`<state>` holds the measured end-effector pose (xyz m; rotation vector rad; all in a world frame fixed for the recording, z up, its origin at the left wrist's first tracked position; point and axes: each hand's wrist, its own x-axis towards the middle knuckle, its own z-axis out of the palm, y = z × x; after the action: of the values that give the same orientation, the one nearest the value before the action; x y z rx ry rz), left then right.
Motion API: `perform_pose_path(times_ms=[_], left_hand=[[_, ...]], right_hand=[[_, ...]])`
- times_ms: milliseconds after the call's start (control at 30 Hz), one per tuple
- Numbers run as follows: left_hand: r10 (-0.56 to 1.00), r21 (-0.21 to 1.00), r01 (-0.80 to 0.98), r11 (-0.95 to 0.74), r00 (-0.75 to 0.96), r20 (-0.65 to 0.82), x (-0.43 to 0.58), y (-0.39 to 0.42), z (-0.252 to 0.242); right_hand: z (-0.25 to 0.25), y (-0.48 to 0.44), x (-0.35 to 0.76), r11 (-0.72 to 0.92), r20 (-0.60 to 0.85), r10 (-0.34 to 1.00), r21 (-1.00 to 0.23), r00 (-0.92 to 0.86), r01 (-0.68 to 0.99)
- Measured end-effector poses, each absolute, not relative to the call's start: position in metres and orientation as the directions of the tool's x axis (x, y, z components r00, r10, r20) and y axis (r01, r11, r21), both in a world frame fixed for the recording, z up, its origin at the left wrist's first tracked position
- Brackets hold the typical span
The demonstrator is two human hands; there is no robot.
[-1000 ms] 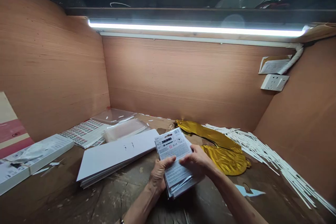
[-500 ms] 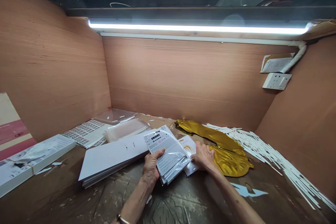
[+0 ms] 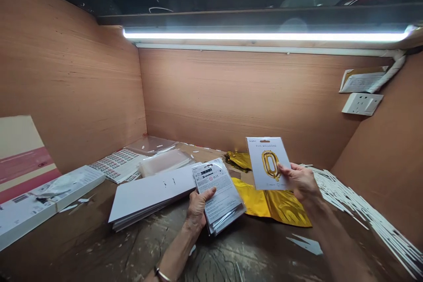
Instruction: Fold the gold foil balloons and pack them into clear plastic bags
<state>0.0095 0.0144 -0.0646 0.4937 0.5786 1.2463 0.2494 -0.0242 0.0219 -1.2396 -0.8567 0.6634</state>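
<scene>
My left hand [image 3: 197, 209] grips a stack of foil balloon packets [image 3: 220, 196], printed backs up, with the thumb on top and the fingers hidden underneath. In my right hand [image 3: 302, 180] is a single foil balloon packet [image 3: 264, 158], held up by its lower right corner. Its white front faces me and shows a gold "0" shape under the words "FOIL BALLOONS". Below and behind that packet, gold foil balloons [image 3: 280, 209] lie flat on the table, partly covered by it.
Left of the packets lies a stack of white cards [image 3: 145, 196]. Behind it are clear plastic bags [image 3: 165, 163] and a sticker sheet [image 3: 117, 163]. A long white box [image 3: 66, 189] is at far left, white sticks [image 3: 357, 207] at right. Wooden walls enclose the table.
My right hand has lifted one packet up and to the right, from beside the stack, turning its front to me. My left hand keeps its stack in nearly the same place.
</scene>
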Motion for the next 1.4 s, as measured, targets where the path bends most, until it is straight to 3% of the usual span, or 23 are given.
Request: perform_pose_path(times_ms=[67,133,300,367,500,533,600,667,733,800,867,933,1033,1133,1200,1300,1367,1400], left_hand=[[0.96,0.638,-0.723,0.266,0.261,-0.104,0.012,0.011,-0.064],[0.941,0.636,-0.715,0.289,0.333,-0.053,0.013,0.006,-0.062],[0.891,0.699,-0.655,0.288,0.45,0.055,0.011,-0.004,-0.053],[0.881,0.708,-0.647,0.283,0.467,0.074,0.008,-0.006,-0.049],[0.818,0.752,-0.595,0.284,0.559,0.134,0.002,-0.009,-0.036],[0.815,0.782,-0.567,0.26,0.562,0.137,0.001,-0.009,-0.032],[0.88,0.852,-0.498,0.161,0.464,0.105,0.001,-0.01,-0.024],[0.96,0.901,-0.431,0.049,0.269,0.077,0.008,-0.015,-0.017],[0.972,0.901,-0.434,-0.001,0.212,0.103,0.02,-0.025,-0.009],[0.949,0.852,-0.523,0.021,0.279,0.148,0.034,-0.039,-0.001],[0.96,0.778,-0.623,0.083,0.258,0.105,0.045,-0.049,0.005],[0.984,0.707,-0.692,0.145,0.173,-0.032,0.049,-0.052,0.006],[0.984,0.694,-0.697,0.18,0.137,-0.117,0.042,-0.045,-0.003],[0.988,0.782,-0.617,0.085,0.153,0.014,0.025,-0.033,-0.012],[0.977,0.829,-0.559,0.007,0.18,0.113,0.013,-0.026,-0.012],[0.933,0.88,-0.468,-0.084,0.273,0.234,-0.001,-0.017,-0.002],[0.875,0.909,-0.395,-0.136,0.382,0.297,-0.008,-0.013,0.006],[0.838,0.922,-0.357,-0.149,0.449,0.31,-0.01,-0.012,0.009]], right_hand=[[0.016,-0.027,0.236,0.127,0.125,0.892,-0.992,0.434,0.025],[-0.001,-0.029,0.213,0.049,0.096,0.932,-0.989,0.35,0.14],[-0.039,-0.03,0.176,0.027,0.192,0.92,-0.902,0.343,0.431],[-0.036,-0.035,0.178,0.055,0.183,0.937,-0.918,0.298,0.392],[-0.013,-0.053,0.182,0.105,0.103,0.994,-0.991,-0.032,0.085],[-0.007,-0.058,0.18,0.12,0.117,0.993,-0.988,-0.034,0.096],[0.003,-0.067,0.173,0.152,0.192,0.974,-0.945,0.117,0.29],[0.009,-0.073,0.163,0.135,0.388,0.877,-0.764,0.283,0.631],[0.009,-0.074,0.151,0.082,0.658,0.716,-0.41,0.232,0.909],[0.002,-0.073,0.138,0.048,0.825,0.565,-0.034,0.001,0.998],[-0.01,-0.07,0.125,0.004,0.853,0.484,0.218,-0.193,0.976],[-0.023,-0.066,0.113,-0.071,0.841,0.478,0.326,-0.255,0.943],[-0.038,-0.066,0.094,-0.134,0.827,0.501,0.365,-0.255,0.921],[-0.033,-0.075,0.084,-0.09,0.823,0.52,0.318,-0.227,0.944],[-0.018,-0.085,0.092,0.079,0.791,0.581,0.182,-0.194,0.98],[0.007,-0.089,0.132,0.278,0.714,0.7,-0.28,0.005,0.919],[0.012,-0.083,0.165,0.267,0.63,0.729,-0.621,0.267,0.737],[0.01,-0.079,0.178,0.286,0.53,0.788,-0.765,0.313,0.577]])
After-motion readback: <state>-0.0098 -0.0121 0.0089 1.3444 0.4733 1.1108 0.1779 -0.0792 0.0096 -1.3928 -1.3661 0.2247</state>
